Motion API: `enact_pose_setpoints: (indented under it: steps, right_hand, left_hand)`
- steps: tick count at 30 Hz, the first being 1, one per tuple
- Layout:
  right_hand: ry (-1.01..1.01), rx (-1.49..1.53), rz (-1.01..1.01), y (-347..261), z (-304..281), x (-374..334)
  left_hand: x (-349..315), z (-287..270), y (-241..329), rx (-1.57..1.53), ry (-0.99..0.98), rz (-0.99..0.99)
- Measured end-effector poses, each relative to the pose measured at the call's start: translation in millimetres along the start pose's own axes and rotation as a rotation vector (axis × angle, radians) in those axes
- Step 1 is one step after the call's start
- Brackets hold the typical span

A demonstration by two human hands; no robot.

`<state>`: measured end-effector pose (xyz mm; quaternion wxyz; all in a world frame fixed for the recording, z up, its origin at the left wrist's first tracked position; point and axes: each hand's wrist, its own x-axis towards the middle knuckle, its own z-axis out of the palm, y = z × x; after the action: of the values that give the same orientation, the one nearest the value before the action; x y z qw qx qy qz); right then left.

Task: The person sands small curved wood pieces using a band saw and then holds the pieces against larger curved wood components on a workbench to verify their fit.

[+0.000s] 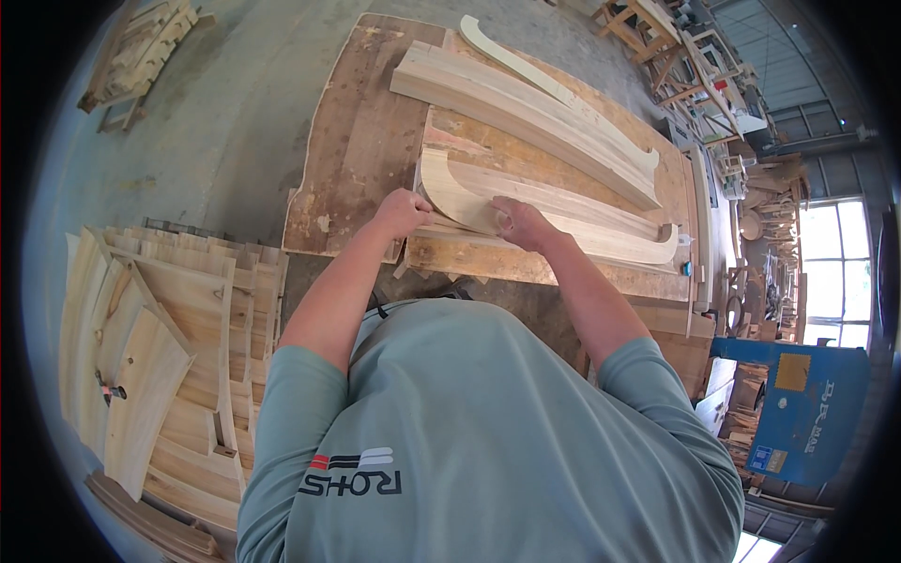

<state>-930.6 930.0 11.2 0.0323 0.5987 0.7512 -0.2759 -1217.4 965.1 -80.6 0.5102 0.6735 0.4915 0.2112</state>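
Observation:
A long pale wooden piece with upturned curved ends lies along the near side of the workbench, against a straight timber beam. My left hand is closed at the near left corner of this piece, its fingertips by the curved edge; whatever they pinch is too small to make out. Farther right, my right hand grips the curved piece, thumb and fingers bent over its edge. Part of the piece is hidden beneath that hand.
Behind it lie a second thick timber beam and another slim curved piece. Curved wooden panels are stacked at the lower left. A blue machine stands at the right. Wooden frames and a pallet-like stack are farther off.

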Motion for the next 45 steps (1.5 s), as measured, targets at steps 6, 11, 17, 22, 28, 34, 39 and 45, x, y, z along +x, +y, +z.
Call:
enact_pose_setpoints:
  steps: [6, 11, 17, 22, 28, 34, 39, 45]
  right_hand:
    - [-0.003, 0.008, 0.042, 7.8, 4.0, 1.6]
    - [-0.02, 0.005, 0.028, 3.6, 1.8, 1.9]
    - [0.009, 0.023, 0.012, 11.5, 8.2, 2.4]
    - [-0.048, 0.069, 0.101, 6.1, 3.1, 1.4]
    - [-0.048, 0.063, 0.09, 2.5, -0.2, 0.2]
    - [-0.041, 0.068, 0.104, 6.0, 3.3, 2.6]
    - [-0.031, 0.011, 0.05, 3.5, 2.5, 1.9]
    - [-0.034, 0.075, 0.082, 7.0, 9.7, -5.1]
  left_hand:
    - [-2.6, -3.2, 13.8, -0.01, -0.023, -0.094]
    - [-2.1, -1.4, 3.6, 0.028, -0.005, -0.036]
    - [-0.7, 1.0, 0.1, 0.016, -0.02, -0.062]
    - [-3.4, -1.0, 7.6, -0.014, -0.038, -0.112]
    - [-1.7, -2.0, 7.2, -0.027, -0.042, -0.114]
    - [-0.1, -3.7, 5.7, 0.026, -0.052, -0.065]
    - [-10.9, -28.2, -3.2, 0.057, -0.071, -0.033]
    - [-67.1, -96.8, -18.6, 0.037, -0.067, -0.099]
